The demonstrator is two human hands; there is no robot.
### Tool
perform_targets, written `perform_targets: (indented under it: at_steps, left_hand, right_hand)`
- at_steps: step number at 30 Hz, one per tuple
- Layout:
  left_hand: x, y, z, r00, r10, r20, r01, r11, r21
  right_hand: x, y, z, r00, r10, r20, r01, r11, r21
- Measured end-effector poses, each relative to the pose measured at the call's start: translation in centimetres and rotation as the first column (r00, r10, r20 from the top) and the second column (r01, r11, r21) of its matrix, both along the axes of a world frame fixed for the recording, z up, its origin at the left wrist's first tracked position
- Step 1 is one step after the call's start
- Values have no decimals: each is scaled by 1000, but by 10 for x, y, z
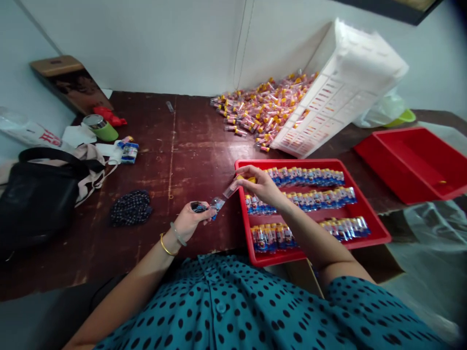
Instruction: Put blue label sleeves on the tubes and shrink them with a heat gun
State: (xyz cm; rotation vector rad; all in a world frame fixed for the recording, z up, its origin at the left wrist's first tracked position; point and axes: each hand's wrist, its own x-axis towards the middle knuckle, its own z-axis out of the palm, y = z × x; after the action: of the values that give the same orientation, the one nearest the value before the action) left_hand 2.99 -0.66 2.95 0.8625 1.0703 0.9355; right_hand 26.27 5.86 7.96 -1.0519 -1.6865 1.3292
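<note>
My left hand (192, 218) is closed around a small bunch of dark and blue labels (213, 206), held above the dark wooden table (175, 155). My right hand (260, 184) pinches a clear tube with a yellow cap (235, 185), its tip close to the labels. Right under that hand lies a red tray (379, 233) holding three rows of labelled tubes (310, 199). I wear two bracelets on the left wrist.
A heap of unlabelled yellow-capped tubes (262, 109) spills from a tipped white crate (343, 92) at the back. An empty red tray (416, 163) sits far right. At left are a black bag (36, 194), a dark dotted cloth (131, 208), a green cup (100, 127) and papers.
</note>
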Motion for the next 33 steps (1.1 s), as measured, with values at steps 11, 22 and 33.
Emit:
perform_targets:
  at_steps: [11,22,33]
  left_hand:
    - [24,-3,12,985,-164,-54,168,984,62]
    - [59,-16,10,985,-173,-1,173,985,9]
    - [79,-27,25,957,-211,198,235,966,-106]
  right_hand:
    - [18,-20,4,977,-13,-214,-20,988,-151]
    - [26,-50,-10,991,-133,11,132,989,69]
    - [18,-103,-28,952,-244,-183,237,970,-59]
